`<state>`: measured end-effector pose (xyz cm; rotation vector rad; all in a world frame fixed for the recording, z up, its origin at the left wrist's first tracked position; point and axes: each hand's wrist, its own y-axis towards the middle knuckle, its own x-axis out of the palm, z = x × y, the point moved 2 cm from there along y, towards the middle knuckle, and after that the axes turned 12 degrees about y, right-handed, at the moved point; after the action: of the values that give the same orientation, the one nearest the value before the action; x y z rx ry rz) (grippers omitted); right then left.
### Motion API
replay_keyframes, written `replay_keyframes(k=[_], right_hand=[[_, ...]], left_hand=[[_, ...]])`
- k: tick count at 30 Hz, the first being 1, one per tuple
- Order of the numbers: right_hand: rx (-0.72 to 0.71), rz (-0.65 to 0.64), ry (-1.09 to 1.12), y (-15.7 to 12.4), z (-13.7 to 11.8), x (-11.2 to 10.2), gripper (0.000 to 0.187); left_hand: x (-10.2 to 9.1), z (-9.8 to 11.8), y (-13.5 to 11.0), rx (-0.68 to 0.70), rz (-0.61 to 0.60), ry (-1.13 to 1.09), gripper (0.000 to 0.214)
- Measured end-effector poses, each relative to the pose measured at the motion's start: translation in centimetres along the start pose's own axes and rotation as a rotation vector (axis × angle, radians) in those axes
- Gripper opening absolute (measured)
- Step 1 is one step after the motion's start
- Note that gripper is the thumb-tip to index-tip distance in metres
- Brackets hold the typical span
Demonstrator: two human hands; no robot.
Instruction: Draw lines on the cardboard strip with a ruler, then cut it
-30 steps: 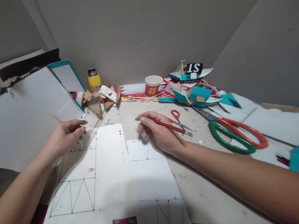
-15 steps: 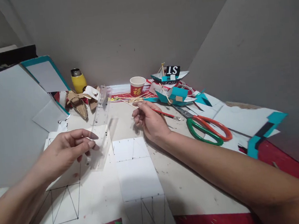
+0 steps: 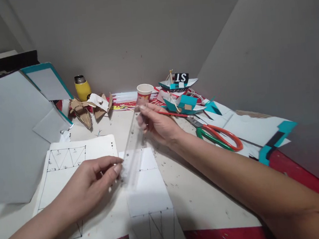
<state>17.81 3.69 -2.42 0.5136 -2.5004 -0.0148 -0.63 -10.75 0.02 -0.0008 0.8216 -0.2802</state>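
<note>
A clear plastic ruler (image 3: 132,148) is tilted above the white paper strip (image 3: 149,201), its image blurred. My left hand (image 3: 100,181) pinches the ruler's near left edge between thumb and fingers. My right hand (image 3: 160,125) grips a red pencil (image 3: 173,113) whose end sticks out to the right. The fingers of that hand are at the ruler's far end; whether they hold it too I cannot tell. Lines in a crossed pattern mark the near part of the strip. Left of it, under my left forearm, lies a sheet with drawn triangles (image 3: 67,158).
Big scissors (image 3: 220,136) with green and orange handles lie right of my right hand. Behind are a paper cup (image 3: 145,92), a teal paper boat (image 3: 183,104), cardboard boats (image 3: 82,113) and a yellow bottle (image 3: 82,90). A large white board (image 3: 11,137) stands at left.
The ruler has moved right, from over the drawn sheet to over the paper strip. My left hand has moved right and nearer with it. The right hand's fingers now meet its far end.
</note>
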Motion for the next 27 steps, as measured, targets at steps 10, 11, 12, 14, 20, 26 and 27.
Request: replay_keyframes(k=[10,11,12,14,20,26,27], right_hand=[[0.072,-0.166,-0.255,2.2,-0.1,-2.7,0.050],[0.079,-0.158,-0.297,2.2,0.1,-3.0,0.051],[0.083,-0.147,-0.343,2.2,0.2,-3.2,0.051],[0.093,-0.140,-0.448,2.1,0.2,-3.6,0.052],[0.154,-0.205,-0.663,1.3,0.0,-3.0,0.049],[0.228,-0.164,-0.623,1.0,0.5,-2.7,0.047],[0.231,-0.149,-0.589,1.1,0.6,-2.7,0.048]], left_hand=[[3.0,0.1,-1.7,0.345,-0.262,0.300,0.030],[3.2,0.0,-1.6,0.352,-0.276,0.323,0.031],[3.3,-0.1,-1.6,0.355,-0.286,0.346,0.031],[3.4,-0.2,-1.5,0.359,-0.297,0.381,0.032],[3.2,0.5,-1.7,0.401,-0.306,0.456,0.024],[3.5,0.8,-2.2,0.424,-0.287,0.627,0.022],[3.6,0.7,-2.4,0.439,-0.269,0.636,0.021]])
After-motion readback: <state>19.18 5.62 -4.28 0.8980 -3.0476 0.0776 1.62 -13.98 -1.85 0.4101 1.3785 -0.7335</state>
